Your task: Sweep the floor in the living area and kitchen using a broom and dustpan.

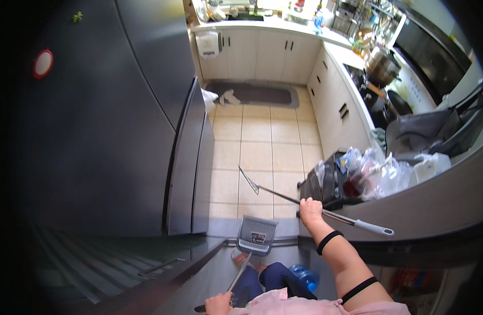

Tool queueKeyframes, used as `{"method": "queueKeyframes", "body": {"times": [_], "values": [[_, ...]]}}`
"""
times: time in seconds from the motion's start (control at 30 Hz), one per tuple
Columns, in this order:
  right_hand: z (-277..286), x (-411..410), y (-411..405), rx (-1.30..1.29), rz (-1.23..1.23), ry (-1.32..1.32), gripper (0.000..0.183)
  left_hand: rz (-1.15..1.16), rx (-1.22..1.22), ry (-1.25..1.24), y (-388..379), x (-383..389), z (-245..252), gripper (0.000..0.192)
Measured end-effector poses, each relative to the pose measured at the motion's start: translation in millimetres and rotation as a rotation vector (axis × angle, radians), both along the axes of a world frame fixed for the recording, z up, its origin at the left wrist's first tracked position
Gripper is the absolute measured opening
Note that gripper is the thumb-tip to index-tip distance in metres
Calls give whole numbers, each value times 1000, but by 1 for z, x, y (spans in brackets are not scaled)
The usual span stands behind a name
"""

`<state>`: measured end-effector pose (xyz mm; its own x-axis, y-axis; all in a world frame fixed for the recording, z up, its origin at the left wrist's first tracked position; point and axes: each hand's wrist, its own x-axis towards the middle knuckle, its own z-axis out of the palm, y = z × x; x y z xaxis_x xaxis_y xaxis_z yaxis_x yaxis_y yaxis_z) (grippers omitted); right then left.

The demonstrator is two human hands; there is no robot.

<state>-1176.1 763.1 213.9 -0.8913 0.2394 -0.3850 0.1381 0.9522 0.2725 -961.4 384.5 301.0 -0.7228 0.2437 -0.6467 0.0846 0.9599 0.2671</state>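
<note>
My left hand [219, 304], low in the picture, is closed around the handle of a long-handled grey dustpan [265, 226]. The pan, with comb teeth along its near side and a label on it, is held over the doorway threshold in front of my legs. Higher up, my right hand [311, 210] grips the metal pole of a long-handled floor sweeper [279, 194]. The sweeper's light grey grip end [373, 228] points right and its thin head [249, 181] is to the left, over the tiles. Whether the head touches the floor, I cannot tell.
A dark refrigerator [147, 157] stands left. At right, a black cart [324, 185] and plastic bags [383, 177] sit by the counter. A grey mat [257, 94] with a white cloth [229, 97] lies ahead. A blue water jug [304, 275] is beside my legs.
</note>
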Motion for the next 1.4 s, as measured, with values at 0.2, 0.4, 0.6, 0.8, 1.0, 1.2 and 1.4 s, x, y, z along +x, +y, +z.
{"method": "queueKeyframes", "body": {"times": [0.2, 0.4, 0.6, 0.8, 1.0, 1.2, 1.4], "values": [[21, -74, -10, 22, -35, 36, 20, 9, 97, 65, 41, -54, -2, 23], [31, -147, 19, -20, -36, -26, 21, 124, 125, 89, 77, -111, 12, 25], [30, -211, 101, -35, -75, -48, 21, 143, -121, 82, 119, -188, 12, 28], [44, -247, 179, -69, -119, -14, 18, 158, -173, 176, 151, -269, 26, 23], [40, -271, 224, -59, -207, -18, 17, 156, -201, 190, 161, -363, 23, 20], [23, -298, 247, -64, -318, 21, 16, 126, -173, 219, 160, -477, -4, 19], [9, -330, 247, -152, -510, 17, 19, 90, -125, 242, 154, -605, -28, 24]]}}
